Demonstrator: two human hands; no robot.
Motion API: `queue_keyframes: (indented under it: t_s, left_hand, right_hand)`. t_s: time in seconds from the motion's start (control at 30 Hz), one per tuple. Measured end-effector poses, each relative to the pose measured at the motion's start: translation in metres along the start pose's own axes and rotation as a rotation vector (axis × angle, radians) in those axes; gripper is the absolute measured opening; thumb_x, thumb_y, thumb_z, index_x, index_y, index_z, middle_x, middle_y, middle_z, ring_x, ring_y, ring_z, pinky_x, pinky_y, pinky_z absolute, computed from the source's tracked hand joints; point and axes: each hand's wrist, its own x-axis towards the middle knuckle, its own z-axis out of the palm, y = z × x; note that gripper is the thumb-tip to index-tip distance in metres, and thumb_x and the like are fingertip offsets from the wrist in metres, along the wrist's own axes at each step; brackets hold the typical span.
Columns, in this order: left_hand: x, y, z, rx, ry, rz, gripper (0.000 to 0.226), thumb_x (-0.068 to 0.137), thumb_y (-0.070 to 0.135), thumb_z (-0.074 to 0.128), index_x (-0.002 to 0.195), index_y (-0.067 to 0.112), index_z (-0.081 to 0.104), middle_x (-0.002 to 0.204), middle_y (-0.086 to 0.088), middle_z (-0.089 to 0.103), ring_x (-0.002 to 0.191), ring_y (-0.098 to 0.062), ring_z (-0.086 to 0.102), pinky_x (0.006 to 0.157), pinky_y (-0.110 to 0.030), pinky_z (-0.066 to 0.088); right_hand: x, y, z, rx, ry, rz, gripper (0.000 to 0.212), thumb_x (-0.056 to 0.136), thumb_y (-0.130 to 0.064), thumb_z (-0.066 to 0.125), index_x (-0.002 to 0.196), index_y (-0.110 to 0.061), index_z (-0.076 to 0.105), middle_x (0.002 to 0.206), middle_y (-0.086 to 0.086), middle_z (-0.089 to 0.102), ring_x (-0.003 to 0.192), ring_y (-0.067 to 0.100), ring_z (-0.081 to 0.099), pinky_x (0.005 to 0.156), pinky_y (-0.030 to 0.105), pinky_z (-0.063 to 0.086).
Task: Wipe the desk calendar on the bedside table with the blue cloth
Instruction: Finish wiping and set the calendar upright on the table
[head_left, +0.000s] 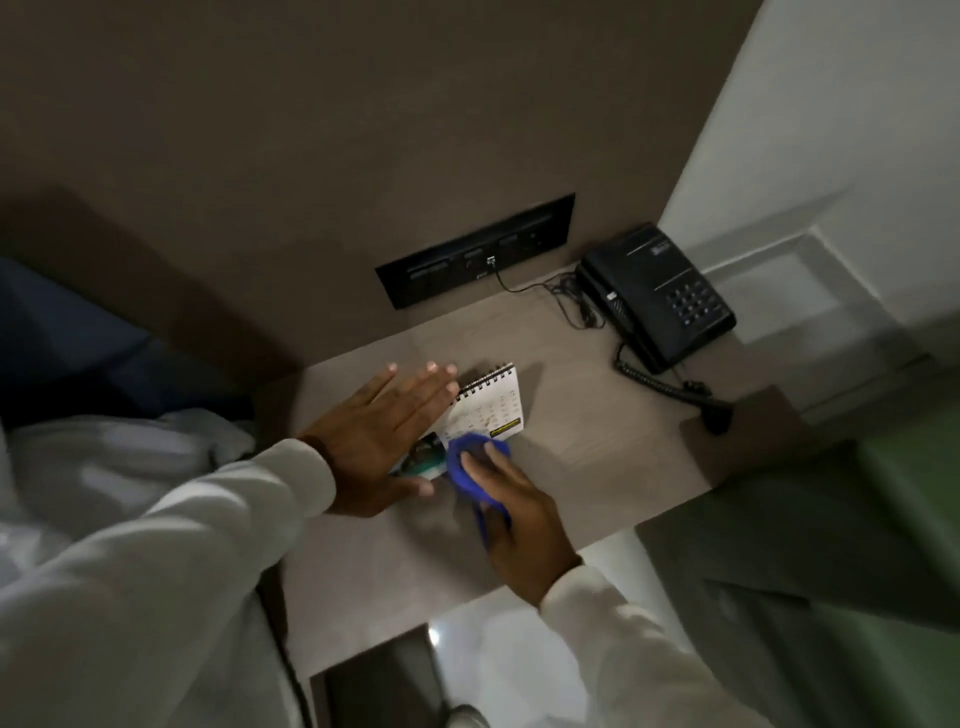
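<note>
My right hand gripped the blue cloth against the desk calendar; at 9 o'clock, my left hand lay open, flat.

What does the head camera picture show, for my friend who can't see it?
A right hand presses a blue cloth on a desk calendar on a bedside table, left hand flat beside it. A black phone sits behind.

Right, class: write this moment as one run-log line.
phase: wiping | right hand: presses blue cloth on desk calendar | left hand: flat, steadying calendar | telephone: untouched
</note>
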Motion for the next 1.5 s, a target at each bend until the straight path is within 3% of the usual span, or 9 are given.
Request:
queue_keyframes:
  t_s: [0.17, 0.33, 0.57, 0.73, 0.83, 0.97, 1.1, 1.3, 1.5]
  left_hand:
    - [-0.009, 0.029, -0.002, -0.105, 0.155, -0.374, 0.087, 0.089, 0.064, 0.026, 0.154, 0.007, 0.014, 0.163, -0.015, 0.019, 0.151, -0.034, 0.018, 0.12, -0.054, 0.01]
    - [-0.008, 0.063, 0.014, -0.18, 0.303, -0.756, 0.084, 0.09, 0.058, 0.027, 0.154, 0.005, 0.017, 0.165, -0.015, 0.014, 0.153, -0.031, 0.007, 0.121, -0.058, 0.004]
    - [-0.004, 0.086, 0.031, -0.221, 0.281, -0.877, 0.085, 0.091, 0.058, 0.026, 0.154, 0.003, 0.014, 0.165, -0.017, 0.01, 0.153, -0.035, 0.004, 0.121, -0.061, 0.005]
    - [-0.006, 0.086, 0.03, -0.223, 0.251, -0.883, 0.085, 0.091, 0.058, 0.024, 0.154, 0.003, 0.014, 0.165, -0.018, 0.01, 0.153, -0.035, 0.004, 0.122, -0.059, 0.006]
    - [-0.015, 0.085, 0.025, -0.334, 0.287, -0.923, 0.085, 0.09, 0.058, 0.025, 0.155, 0.005, 0.01, 0.166, -0.016, 0.005, 0.154, -0.033, -0.001, 0.123, -0.055, 0.003]
    - [-0.037, 0.085, 0.017, -0.812, 0.579, -1.241, 0.078, 0.097, 0.051, 0.036, 0.155, 0.008, 0.006, 0.166, -0.013, 0.002, 0.154, -0.03, -0.003, 0.123, -0.042, -0.002]
    - [-0.047, 0.085, 0.009, -1.462, 0.711, -1.578, 0.064, 0.1, 0.055, 0.026, 0.149, 0.014, 0.035, 0.159, -0.013, 0.034, 0.147, -0.033, 0.031, 0.119, -0.038, 0.022]
    - [-0.05, 0.075, 0.016, -1.753, 0.762, -1.452, 0.106, 0.058, 0.1, 0.022, 0.122, 0.026, 0.064, 0.139, -0.005, 0.059, 0.129, -0.024, 0.053, 0.117, -0.044, 0.032]
    - [-0.05, 0.043, 0.007, -1.752, 0.775, -1.356, 0.057, 0.079, 0.085, 0.028, 0.074, 0.045, 0.068, 0.121, 0.003, 0.063, 0.114, -0.018, 0.056, 0.112, -0.038, 0.036]
  right_hand:
    - [0.004, 0.033, -0.085, -0.315, 0.074, 0.086, 0.047, 0.092, -0.016, 0.036, 0.134, -0.01, 0.056, 0.147, 0.023, 0.046, 0.13, 0.041, 0.051, 0.109, 0.046, 0.043]
    - [0.038, 0.056, -0.12, -0.653, -0.243, 0.231, 0.066, 0.092, -0.004, 0.042, 0.152, -0.022, 0.021, 0.165, 0.015, 0.004, 0.151, 0.038, 0.006, 0.121, 0.047, 0.023]
    - [0.017, 0.098, -0.088, -0.876, -0.369, 0.244, 0.089, 0.089, -0.07, 0.03, 0.151, -0.027, -0.018, 0.163, 0.007, -0.023, 0.149, 0.035, -0.019, 0.116, 0.064, -0.001]
    - [0.022, 0.1, -0.092, -0.927, -0.45, 0.285, 0.104, 0.068, -0.086, 0.007, 0.15, -0.027, -0.02, 0.162, 0.006, -0.025, 0.149, 0.035, -0.02, 0.118, 0.066, 0.002]
    - [0.037, 0.072, -0.102, -0.787, -0.475, 0.391, 0.097, 0.076, -0.083, 0.016, 0.153, -0.029, -0.009, 0.164, 0.003, -0.017, 0.151, 0.029, -0.017, 0.12, 0.061, 0.002]
    - [0.061, 0.012, -0.108, -0.222, -0.217, 0.284, 0.079, 0.092, -0.058, 0.045, 0.154, -0.021, 0.012, 0.165, 0.004, 0.014, 0.152, 0.022, 0.011, 0.123, 0.048, 0.014]
    - [0.078, -0.035, -0.092, 0.171, -0.114, 0.349, 0.071, 0.091, -0.057, 0.049, 0.15, -0.024, 0.029, 0.155, 0.003, 0.04, 0.14, 0.021, 0.04, 0.118, 0.043, 0.031]
    - [0.092, -0.037, -0.069, 0.12, -0.049, 0.45, 0.111, 0.057, -0.099, 0.032, 0.131, -0.019, 0.052, 0.135, 0.011, 0.061, 0.123, 0.029, 0.058, 0.107, 0.05, 0.045]
    - [0.116, -0.058, -0.067, 0.257, 0.1, 0.39, 0.08, 0.074, -0.066, 0.055, 0.136, -0.015, 0.052, 0.136, 0.011, 0.061, 0.124, 0.026, 0.058, 0.108, 0.05, 0.045]
